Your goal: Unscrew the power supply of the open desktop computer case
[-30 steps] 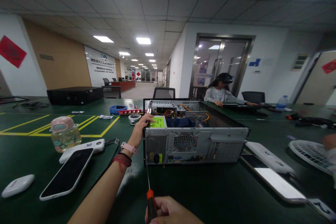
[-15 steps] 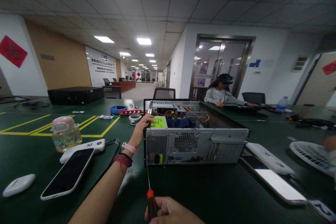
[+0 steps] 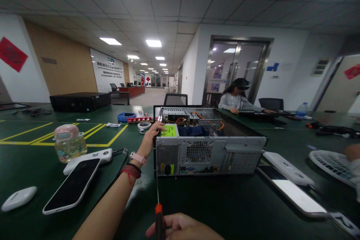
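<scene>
A desktop computer case (image 3: 233, 143) lies on its side with the top open and its rear panel facing me. Inside are cables and a power supply (image 3: 169, 130) with a bright green label. My left hand (image 3: 151, 135) grips the case's left corner, its fingertips over the edge by the power supply. In my right hand (image 3: 182, 228), low in the middle, is a screwdriver (image 3: 159, 217) with a red and black handle. Its thin shaft points away from me to the lower left corner of the rear panel. The tip is too small to tell whether it sits on a screw.
Left of me are a smartphone (image 3: 71, 186), a white power bank (image 3: 89, 160), a white earbud case (image 3: 19, 198) and a drink bottle (image 3: 70, 144). At right lie another phone (image 3: 292, 191) and a white fan (image 3: 332, 167). A co-worker (image 3: 235, 97) sits across the table.
The screwdriver handle has shifted slightly left, and my right hand's fingers have loosened and spread around it. My left hand stays on the case corner.
</scene>
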Demonstrator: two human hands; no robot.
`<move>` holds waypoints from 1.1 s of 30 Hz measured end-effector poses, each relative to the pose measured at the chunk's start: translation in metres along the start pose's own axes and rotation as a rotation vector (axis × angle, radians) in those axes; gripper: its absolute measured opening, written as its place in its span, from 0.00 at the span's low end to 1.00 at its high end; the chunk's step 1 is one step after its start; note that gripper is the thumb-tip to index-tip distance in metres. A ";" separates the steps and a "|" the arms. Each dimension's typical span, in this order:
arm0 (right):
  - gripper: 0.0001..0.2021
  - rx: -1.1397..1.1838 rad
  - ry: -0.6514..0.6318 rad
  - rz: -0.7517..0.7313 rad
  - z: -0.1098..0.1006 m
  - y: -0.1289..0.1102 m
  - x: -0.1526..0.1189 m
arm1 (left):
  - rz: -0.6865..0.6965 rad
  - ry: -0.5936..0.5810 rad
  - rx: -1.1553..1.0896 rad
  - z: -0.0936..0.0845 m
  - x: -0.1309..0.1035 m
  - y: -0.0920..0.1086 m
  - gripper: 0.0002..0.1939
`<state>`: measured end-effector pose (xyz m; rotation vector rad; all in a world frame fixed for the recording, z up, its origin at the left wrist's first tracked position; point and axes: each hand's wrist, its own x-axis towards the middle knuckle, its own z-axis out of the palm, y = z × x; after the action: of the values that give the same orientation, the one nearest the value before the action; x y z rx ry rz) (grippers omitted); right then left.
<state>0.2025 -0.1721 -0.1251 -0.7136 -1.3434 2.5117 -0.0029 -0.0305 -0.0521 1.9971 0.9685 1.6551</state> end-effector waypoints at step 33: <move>0.25 0.064 0.077 0.015 0.001 0.006 0.005 | -0.002 0.004 0.007 0.000 0.001 -0.001 0.17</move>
<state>0.1982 -0.1740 -0.1314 -0.8018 -1.2305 2.4993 -0.0029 -0.0290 -0.0521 1.9978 0.9789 1.6570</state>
